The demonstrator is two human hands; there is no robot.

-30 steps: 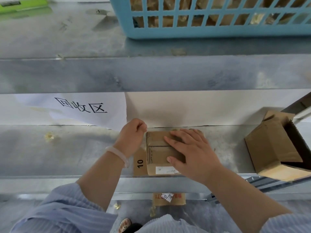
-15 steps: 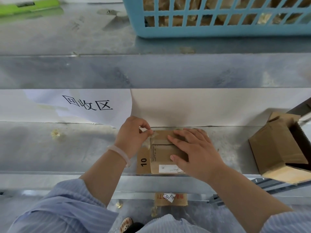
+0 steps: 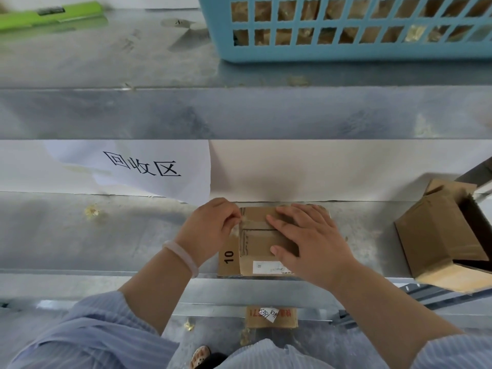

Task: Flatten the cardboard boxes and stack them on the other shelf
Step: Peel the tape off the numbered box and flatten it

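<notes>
Head view: tape strip now being peeled off the small box on the middle shelf.

Head view: the left hand [image 3: 210, 230], a fist beside the box a second ago, has closed thumb and forefinger on the end of the tape strip [image 3: 251, 224] and is drawing it leftward. The right hand [image 3: 308, 246] stays flat, fingers spread, pressing the small cardboard box [image 3: 259, 249] down; it grips nothing. The box sits on a flattened piece marked "10" [image 3: 229, 258] at the front of the shelf [image 3: 106, 235], unmoved. An open box [image 3: 436, 235] lies tipped at right, well apart. Judgement: seam is being freed; flattening of this box can follow, stacking not yet begun.
</notes>
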